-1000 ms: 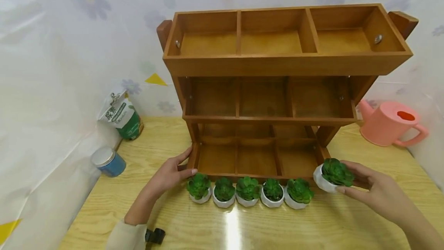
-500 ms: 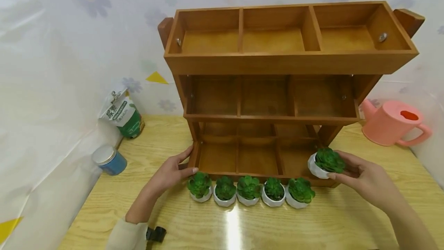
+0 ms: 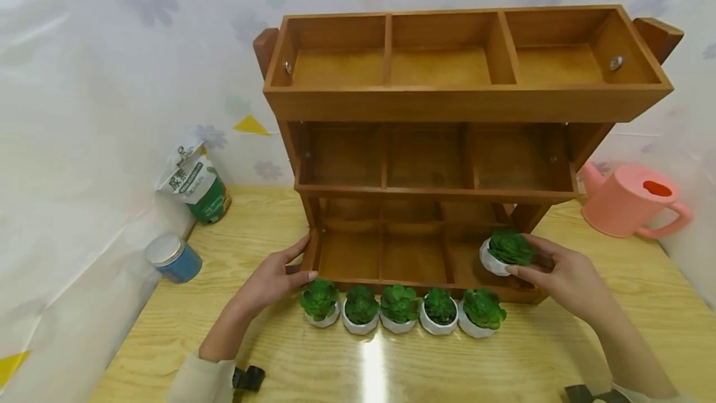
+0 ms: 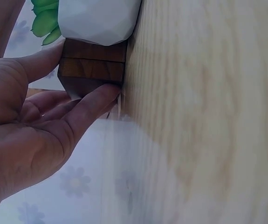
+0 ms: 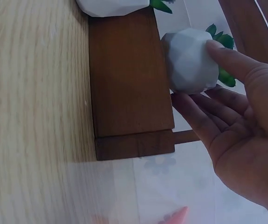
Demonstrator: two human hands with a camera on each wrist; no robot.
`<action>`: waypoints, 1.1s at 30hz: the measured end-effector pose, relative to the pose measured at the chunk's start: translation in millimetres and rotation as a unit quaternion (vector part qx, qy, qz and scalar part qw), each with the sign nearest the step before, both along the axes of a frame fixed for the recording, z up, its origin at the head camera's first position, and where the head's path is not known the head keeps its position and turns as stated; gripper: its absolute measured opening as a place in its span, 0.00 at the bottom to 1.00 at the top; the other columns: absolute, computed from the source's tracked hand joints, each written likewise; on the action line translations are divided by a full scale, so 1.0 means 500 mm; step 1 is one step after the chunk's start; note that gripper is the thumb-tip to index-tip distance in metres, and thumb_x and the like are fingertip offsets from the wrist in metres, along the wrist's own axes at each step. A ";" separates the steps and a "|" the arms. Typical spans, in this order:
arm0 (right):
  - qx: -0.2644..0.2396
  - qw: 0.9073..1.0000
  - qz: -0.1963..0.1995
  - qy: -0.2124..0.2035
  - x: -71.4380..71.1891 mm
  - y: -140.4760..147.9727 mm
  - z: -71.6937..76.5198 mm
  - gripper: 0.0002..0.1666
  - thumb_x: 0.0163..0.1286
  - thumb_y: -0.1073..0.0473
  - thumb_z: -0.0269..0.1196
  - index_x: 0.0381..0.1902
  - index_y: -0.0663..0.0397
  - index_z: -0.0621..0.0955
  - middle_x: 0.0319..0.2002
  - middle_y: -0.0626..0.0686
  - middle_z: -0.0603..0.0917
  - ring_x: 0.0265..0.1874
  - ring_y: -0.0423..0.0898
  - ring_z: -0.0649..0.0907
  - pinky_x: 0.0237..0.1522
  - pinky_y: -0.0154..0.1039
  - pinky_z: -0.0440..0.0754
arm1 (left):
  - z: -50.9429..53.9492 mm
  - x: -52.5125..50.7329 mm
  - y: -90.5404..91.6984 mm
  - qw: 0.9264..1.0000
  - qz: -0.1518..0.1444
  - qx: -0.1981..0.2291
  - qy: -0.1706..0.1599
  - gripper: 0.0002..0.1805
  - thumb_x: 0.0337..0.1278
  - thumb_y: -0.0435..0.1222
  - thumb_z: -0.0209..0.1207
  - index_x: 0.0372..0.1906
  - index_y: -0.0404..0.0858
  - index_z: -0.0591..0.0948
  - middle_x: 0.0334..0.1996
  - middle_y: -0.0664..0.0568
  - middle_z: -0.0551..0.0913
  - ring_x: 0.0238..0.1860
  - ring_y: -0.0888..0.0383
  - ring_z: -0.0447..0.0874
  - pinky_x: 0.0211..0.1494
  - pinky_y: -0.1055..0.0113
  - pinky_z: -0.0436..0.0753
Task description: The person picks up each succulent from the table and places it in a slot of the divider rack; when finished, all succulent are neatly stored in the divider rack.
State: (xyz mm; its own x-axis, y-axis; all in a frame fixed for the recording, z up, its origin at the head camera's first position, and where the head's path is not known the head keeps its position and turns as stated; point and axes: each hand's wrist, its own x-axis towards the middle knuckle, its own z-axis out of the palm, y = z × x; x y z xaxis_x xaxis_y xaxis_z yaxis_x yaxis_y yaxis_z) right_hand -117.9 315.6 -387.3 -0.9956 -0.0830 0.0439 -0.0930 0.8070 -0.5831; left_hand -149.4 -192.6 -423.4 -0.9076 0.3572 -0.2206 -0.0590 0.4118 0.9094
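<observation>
While the right hand [image 3: 570,278] grasps a potted plant [image 3: 506,249] between thumb and fingers, its white pot tilts slightly, leaves uppermost, over the right-hand compartment of the shelf's bottom tier. Whether the pot touches the wood beneath it, I cannot tell. At the opposite end of that tier, the left hand [image 3: 274,278] holds the corner of the wooden shelf [image 3: 464,106], thumb at the front and fingers along the outer side. Three tiers rise one above another, each split into three compartments. Just in front of the lowest one, five small plants [image 3: 399,306] in white faceted pots stand in a close row on the wood-grain table [image 3: 313,369]; the leftmost is near the left thumb. Farther out to the left is a blue jar [image 3: 174,259] with a silvery lid, and behind it a green and white bag [image 3: 200,186] closed with a clip. Right of the shelf stands a pink watering can [image 3: 629,201]. Pale flowered sheeting [image 3: 84,111] covers the walls behind.
</observation>
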 end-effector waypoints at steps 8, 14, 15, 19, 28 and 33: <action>0.024 0.999 0.015 0.018 -0.022 -0.022 -0.010 0.45 0.65 0.42 0.71 0.69 0.67 0.74 0.50 0.68 0.87 0.45 0.59 0.89 0.38 0.34 0.86 | -0.003 -0.001 0.000 1.000 0.005 0.012 -0.004 0.43 0.70 0.39 0.62 0.82 0.52 0.52 0.82 0.47 0.52 0.74 0.38 0.66 0.63 0.57 0.84; 0.041 0.999 0.023 0.020 -0.032 -0.031 -0.018 0.44 0.65 0.42 0.72 0.67 0.68 0.75 0.45 0.63 0.89 0.43 0.55 0.89 0.39 0.42 0.86 | -0.002 0.000 0.002 1.000 0.008 0.012 -0.009 0.44 0.70 0.39 0.62 0.82 0.52 0.52 0.82 0.47 0.51 0.75 0.39 0.66 0.63 0.57 0.84; 0.043 0.999 0.025 0.020 -0.033 -0.033 -0.020 0.44 0.65 0.42 0.72 0.67 0.68 0.75 0.45 0.63 0.89 0.43 0.55 0.89 0.39 0.44 0.86 | -0.002 0.000 0.002 1.000 0.008 0.012 -0.010 0.44 0.70 0.38 0.62 0.82 0.52 0.52 0.82 0.47 0.51 0.75 0.39 0.66 0.62 0.57 0.84; 0.040 0.998 0.038 0.024 -0.036 -0.037 -0.026 0.43 0.66 0.43 0.71 0.68 0.68 0.75 0.48 0.66 0.88 0.46 0.60 0.88 0.43 0.55 0.86 | 0.000 0.000 0.001 1.000 0.009 0.010 -0.011 0.44 0.70 0.38 0.62 0.82 0.52 0.52 0.82 0.47 0.51 0.75 0.38 0.65 0.63 0.57 0.84; 0.051 0.996 0.052 0.046 -0.038 -0.047 -0.040 0.38 0.65 0.48 0.72 0.65 0.68 0.76 0.45 0.67 0.88 0.40 0.58 0.87 0.40 0.55 0.85 | 0.003 0.001 0.001 1.000 0.006 0.003 -0.007 0.44 0.70 0.39 0.62 0.82 0.51 0.51 0.82 0.47 0.49 0.75 0.38 0.64 0.64 0.56 0.82; 0.070 0.995 0.051 0.040 -0.041 -0.052 -0.045 0.39 0.65 0.49 0.73 0.65 0.67 0.76 0.41 0.63 0.88 0.29 0.46 0.80 0.33 0.45 0.80 | 0.002 0.001 0.001 1.000 0.006 0.005 -0.006 0.44 0.70 0.39 0.62 0.82 0.51 0.51 0.83 0.47 0.49 0.75 0.38 0.64 0.64 0.56 0.82</action>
State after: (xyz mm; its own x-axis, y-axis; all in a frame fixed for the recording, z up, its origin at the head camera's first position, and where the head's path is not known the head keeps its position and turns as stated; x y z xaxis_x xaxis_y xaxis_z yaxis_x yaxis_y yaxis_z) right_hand -138.5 289.8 -409.7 -0.9752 -0.1953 0.1037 -0.2211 0.8637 -0.4528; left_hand -149.0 -192.2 -422.3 -0.9088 0.3490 -0.2287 -0.0749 0.4026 0.9123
